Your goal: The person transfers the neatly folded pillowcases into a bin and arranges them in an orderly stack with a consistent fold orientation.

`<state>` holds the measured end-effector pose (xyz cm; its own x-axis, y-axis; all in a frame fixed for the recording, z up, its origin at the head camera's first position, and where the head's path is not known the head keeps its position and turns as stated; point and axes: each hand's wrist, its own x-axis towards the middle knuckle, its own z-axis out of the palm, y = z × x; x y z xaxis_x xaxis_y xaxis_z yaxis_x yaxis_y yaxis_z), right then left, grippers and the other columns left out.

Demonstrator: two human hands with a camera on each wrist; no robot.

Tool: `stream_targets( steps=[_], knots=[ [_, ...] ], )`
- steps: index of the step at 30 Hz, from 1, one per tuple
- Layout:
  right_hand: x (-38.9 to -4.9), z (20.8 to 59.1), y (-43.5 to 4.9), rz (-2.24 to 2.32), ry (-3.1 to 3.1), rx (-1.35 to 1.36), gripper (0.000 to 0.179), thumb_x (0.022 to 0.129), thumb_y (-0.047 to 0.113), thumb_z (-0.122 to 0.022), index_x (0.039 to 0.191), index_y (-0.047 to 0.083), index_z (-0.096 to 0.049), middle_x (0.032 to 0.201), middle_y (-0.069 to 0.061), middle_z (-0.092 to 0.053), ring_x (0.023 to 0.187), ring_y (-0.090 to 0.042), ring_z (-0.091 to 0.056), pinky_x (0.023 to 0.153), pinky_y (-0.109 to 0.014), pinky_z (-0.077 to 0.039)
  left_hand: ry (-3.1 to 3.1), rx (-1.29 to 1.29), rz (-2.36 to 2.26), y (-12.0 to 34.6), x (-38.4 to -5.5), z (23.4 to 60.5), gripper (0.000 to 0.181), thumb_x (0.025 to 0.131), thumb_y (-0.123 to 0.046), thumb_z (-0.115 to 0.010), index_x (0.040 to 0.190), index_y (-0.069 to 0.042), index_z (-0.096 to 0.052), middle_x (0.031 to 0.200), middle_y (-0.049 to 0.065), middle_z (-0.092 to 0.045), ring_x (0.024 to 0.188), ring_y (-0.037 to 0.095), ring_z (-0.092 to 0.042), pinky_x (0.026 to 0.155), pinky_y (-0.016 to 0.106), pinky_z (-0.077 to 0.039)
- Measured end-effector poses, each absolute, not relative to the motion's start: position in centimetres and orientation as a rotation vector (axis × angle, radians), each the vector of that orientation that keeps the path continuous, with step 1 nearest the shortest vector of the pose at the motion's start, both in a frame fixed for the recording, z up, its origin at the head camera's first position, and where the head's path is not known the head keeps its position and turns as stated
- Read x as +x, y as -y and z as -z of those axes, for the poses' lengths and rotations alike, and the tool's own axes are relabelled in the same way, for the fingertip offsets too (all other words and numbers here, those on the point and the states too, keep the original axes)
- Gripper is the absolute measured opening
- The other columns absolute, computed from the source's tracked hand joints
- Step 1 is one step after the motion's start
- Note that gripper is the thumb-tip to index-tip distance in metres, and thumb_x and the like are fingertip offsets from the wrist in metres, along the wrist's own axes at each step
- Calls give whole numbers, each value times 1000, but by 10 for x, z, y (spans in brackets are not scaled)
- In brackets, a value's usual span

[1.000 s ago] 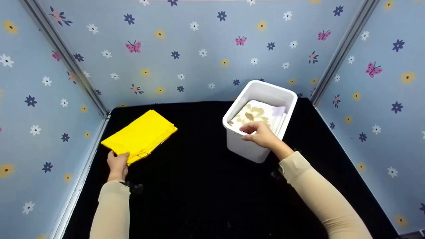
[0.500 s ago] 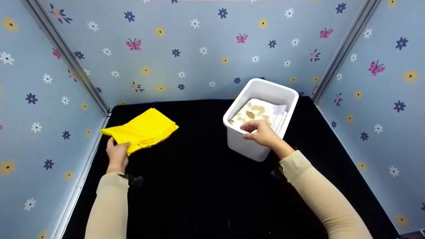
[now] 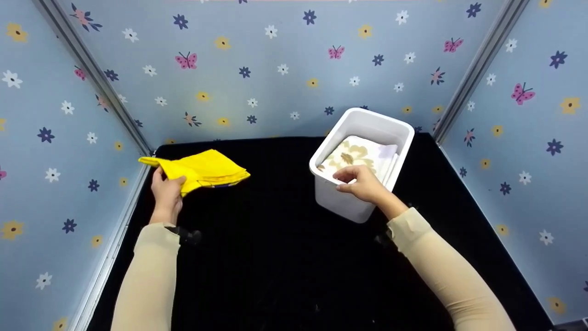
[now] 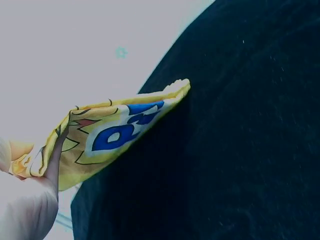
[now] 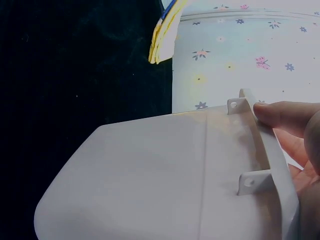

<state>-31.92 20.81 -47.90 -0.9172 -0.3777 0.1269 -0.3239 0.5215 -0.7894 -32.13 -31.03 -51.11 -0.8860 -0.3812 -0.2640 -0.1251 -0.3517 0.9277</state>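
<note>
My left hand (image 3: pixel 167 195) grips the near corner of a folded yellow cloth (image 3: pixel 209 168). That edge is raised, while the far part slopes down to the right over the black surface. In the left wrist view, blue lettering on a pale patch shows on the underside of the cloth (image 4: pixel 112 137). At the near rim of a white plastic bin (image 3: pixel 337 200) is my right hand (image 3: pixel 360 185). The right wrist view shows the thumb (image 5: pixel 280 115) on the outside of the rim and the fingers behind it. Inside the bin lies a folded white cloth with a brown flower print (image 3: pixel 363 149).
A black cloth surface (image 3: pixel 271 257) covers the work area. Blue panels with flowers and butterflies (image 3: pixel 275 55) enclose it at the back and both sides, with metal rails (image 3: pixel 98 78) at the corners. Two small tabs (image 5: pixel 255 181) with holes stand under the bin's rim.
My left hand has risen and moved forward, lifting the near edge of the yellow cloth so its underside tips into view. The right hand stays at the bin's rim.
</note>
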Motion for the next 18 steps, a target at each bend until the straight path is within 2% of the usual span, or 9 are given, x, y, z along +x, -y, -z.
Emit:
stream_targets(
  steps=[5, 10, 14, 18],
  knots=[
    [-319, 479, -208, 1377, -2686, -622, 28, 91, -1, -80, 118, -7, -78, 111, -24, -79, 101, -26, -71, 95, -48, -60, 1748, 587, 2338, 299, -327, 502, 90, 103, 12, -54, 175, -25, -16, 174, 18, -34, 137, 26, -57, 83, 20, -62],
    [-318, 479, -207, 1380, -2683, -622, 28, 91, -1, -80, 118, -7, -78, 111, -25, -78, 102, -29, -71, 96, -49, -60, 1772, 511, 2298, 290, -333, 496, 89, 101, 14, -53, 175, -21, -18, 171, 22, -38, 139, 28, -56, 86, 19, -62],
    [-318, 479, -207, 1371, -2683, -608, 28, 92, 0, -80, 119, -7, -77, 112, -24, -78, 103, -31, -71, 96, -49, -60, 1804, 497, 2290, 285, -336, 488, 87, 103, 12, -53, 175, -24, -19, 171, 21, -38, 142, 29, -54, 85, 18, -61],
    [-318, 478, -208, 1369, -2701, -602, 28, 90, -1, -81, 118, -7, -78, 110, -24, -78, 102, -30, -72, 94, -42, -60, 1853, 473, 2282, 278, -338, 478, 87, 104, 10, -53, 175, -26, -18, 173, 20, -36, 150, 33, -50, 96, 24, -61]
  ],
)
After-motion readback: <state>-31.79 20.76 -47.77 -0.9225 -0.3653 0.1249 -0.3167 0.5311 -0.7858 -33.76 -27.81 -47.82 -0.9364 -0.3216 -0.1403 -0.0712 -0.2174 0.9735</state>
